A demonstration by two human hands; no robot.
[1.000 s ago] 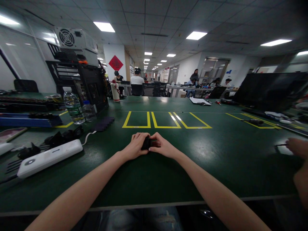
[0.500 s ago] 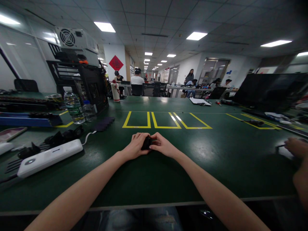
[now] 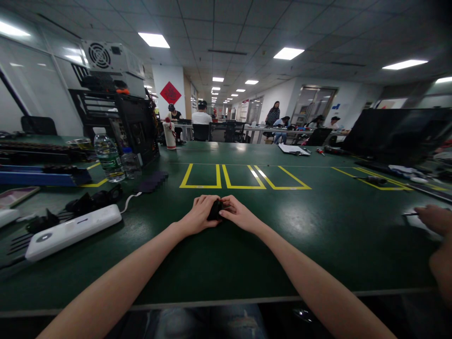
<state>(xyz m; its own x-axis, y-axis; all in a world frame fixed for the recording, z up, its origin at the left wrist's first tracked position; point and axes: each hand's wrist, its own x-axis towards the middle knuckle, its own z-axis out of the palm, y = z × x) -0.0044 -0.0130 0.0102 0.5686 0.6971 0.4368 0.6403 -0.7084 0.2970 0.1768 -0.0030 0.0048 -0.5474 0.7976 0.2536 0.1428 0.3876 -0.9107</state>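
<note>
A small black object (image 3: 214, 210) sits between my hands, low over the green table (image 3: 247, 263); its kind does not show because the fingers cover much of it. Wrapped round its left side is my left hand (image 3: 198, 215), the fingers bent over the top. My right hand (image 3: 238, 213) pinches it from the right, thumb in front and fingertips behind. Just beyond both hands, yellow tape outlines (image 3: 243, 187) mark the tabletop.
At left lie a white power strip (image 3: 76, 231), black parts (image 3: 92, 199), a water bottle (image 3: 108, 157) and an open computer case (image 3: 136, 125). On the right, another person's hand (image 3: 435, 219) holds a thin tool over white paper. A screwdriver-like tool (image 3: 375, 180) lies farther back.
My hands stay in nearly the same place, with a slight shift of the right thumb on the black object. The other person's hand at right has moved a little left.
</note>
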